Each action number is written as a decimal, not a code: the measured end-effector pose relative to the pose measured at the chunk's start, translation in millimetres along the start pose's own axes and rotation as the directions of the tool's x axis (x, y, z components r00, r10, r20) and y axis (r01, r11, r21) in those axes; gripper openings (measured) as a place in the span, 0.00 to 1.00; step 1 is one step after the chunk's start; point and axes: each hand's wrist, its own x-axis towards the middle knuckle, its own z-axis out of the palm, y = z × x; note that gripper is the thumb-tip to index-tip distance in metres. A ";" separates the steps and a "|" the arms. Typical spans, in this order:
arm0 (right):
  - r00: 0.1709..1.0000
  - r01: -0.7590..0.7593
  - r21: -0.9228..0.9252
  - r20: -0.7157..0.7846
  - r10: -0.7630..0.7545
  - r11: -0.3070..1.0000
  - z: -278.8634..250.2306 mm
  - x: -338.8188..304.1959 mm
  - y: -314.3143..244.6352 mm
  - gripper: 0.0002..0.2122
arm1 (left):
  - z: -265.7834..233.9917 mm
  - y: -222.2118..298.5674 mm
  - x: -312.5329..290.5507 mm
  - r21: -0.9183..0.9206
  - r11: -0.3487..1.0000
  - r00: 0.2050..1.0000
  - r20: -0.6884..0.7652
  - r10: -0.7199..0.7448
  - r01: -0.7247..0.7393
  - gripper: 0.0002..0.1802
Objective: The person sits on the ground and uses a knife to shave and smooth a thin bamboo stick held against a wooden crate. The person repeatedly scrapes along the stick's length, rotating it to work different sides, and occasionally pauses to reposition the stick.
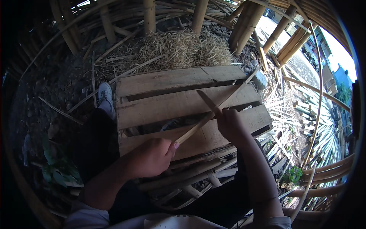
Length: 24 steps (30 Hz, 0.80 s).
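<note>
My left hand (154,156) is closed round the near end of a long bamboo strip (194,129). From there the strip slants up and to the right, over a low slatted wooden table (160,108). My right hand (231,126) is wrapped round the handle of a knife (207,100), whose blade points up and to the left. The blade crosses the strip near the table's middle; whether its edge touches the strip I cannot tell. Most of the knife's handle is hidden in my fist.
A heap of pale shavings (185,49) lies beyond the table. Upright bamboo posts (248,24) stand behind it. Many cut bamboo lengths (324,129) are stacked at the right. My shoe (105,95) rests left of the table, beside loose strips on the dirt.
</note>
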 end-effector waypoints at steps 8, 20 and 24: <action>0.992 -0.120 -0.002 0.030 0.120 0.993 -16.7 16.7 2.9 0.23 | 1.3 2.1 -0.9 0.010 1.000 1.000 -0.026 0.007 -0.007 0.26; 0.992 0.080 -0.008 0.093 -0.079 0.997 12.2 -27.1 -34.1 0.22 | 7.5 -6.3 3.9 0.091 0.994 0.994 -0.079 0.071 -0.064 0.23; 0.998 -0.061 -0.105 0.014 0.062 0.993 -5.7 11.8 -2.3 0.21 | 5.8 3.1 -2.7 0.061 0.998 0.994 -0.111 0.023 -0.016 0.23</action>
